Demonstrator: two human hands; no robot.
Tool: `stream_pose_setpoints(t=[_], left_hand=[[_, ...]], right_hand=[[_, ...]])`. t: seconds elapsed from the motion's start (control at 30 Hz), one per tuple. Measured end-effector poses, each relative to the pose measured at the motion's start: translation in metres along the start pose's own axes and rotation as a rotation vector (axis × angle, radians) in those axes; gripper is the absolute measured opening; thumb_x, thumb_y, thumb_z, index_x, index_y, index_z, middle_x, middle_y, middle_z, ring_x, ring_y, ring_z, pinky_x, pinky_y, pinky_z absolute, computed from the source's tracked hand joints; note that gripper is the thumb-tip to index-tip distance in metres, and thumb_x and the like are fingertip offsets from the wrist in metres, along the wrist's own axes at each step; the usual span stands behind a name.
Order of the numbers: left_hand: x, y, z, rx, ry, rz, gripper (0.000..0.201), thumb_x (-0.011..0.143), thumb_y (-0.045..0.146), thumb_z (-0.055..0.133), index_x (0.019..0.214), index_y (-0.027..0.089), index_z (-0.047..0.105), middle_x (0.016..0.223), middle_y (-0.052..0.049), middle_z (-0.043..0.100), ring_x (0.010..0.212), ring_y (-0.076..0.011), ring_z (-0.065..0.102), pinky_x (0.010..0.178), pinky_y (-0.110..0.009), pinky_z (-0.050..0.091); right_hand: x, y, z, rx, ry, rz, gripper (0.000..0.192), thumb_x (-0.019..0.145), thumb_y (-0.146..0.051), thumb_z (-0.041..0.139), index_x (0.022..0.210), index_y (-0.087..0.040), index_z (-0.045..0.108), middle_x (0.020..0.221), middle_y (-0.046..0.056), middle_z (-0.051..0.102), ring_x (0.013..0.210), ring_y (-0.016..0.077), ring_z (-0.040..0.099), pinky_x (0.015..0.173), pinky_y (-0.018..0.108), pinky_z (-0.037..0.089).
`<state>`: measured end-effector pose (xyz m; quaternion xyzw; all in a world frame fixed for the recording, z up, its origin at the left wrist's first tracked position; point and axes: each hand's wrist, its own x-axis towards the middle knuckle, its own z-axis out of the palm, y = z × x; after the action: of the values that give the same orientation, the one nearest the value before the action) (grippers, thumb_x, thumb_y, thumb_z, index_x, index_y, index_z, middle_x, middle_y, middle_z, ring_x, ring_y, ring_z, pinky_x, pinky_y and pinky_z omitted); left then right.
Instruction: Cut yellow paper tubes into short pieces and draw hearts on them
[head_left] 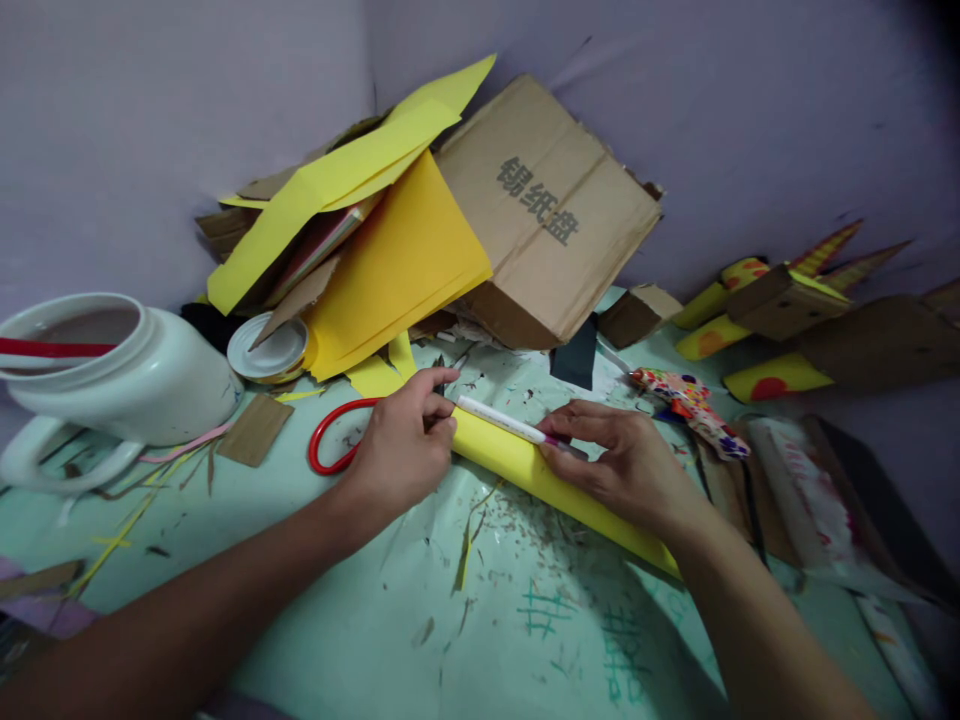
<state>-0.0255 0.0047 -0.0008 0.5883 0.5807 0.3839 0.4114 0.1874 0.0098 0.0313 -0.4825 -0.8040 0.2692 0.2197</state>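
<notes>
A rolled yellow paper tube slants across the table in front of me. At its left end is my left hand, fingers curled and thumb against the tube's edge; the far side of this grip is hidden. Along the top of the tube lies a white marker with a purple end. My right hand pinches the marker's purple end between thumb and fingers, while also resting against the tube. Red-handled scissors lie beside my left hand, partly covered by it.
Yellow sheets lean by a cardboard box at the back. A white jar and a round lid stand left. On the right are a colourfully patterned glue gun and cardboard animal figures. Paper scraps litter the green tabletop.
</notes>
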Motion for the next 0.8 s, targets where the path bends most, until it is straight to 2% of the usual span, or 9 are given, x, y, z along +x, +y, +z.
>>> stream_pose_setpoints(t=[0.8], left_hand=[[0.0006, -0.0009, 0.0001, -0.007, -0.001, -0.005, 0.042, 0.074, 0.012, 0.050, 0.115, 0.018, 0.053, 0.072, 0.001, 0.065, 0.070, -0.0163, 0.061, 0.061, -0.027, 0.046]], right_hand=[[-0.0002, 0.0019, 0.0008, 0.010, -0.021, 0.026, 0.016, 0.079, -0.014, 0.056, 0.081, -0.016, 0.072, 0.082, 0.003, 0.067, 0.073, 0.0151, 0.061, 0.066, 0.025, 0.046]])
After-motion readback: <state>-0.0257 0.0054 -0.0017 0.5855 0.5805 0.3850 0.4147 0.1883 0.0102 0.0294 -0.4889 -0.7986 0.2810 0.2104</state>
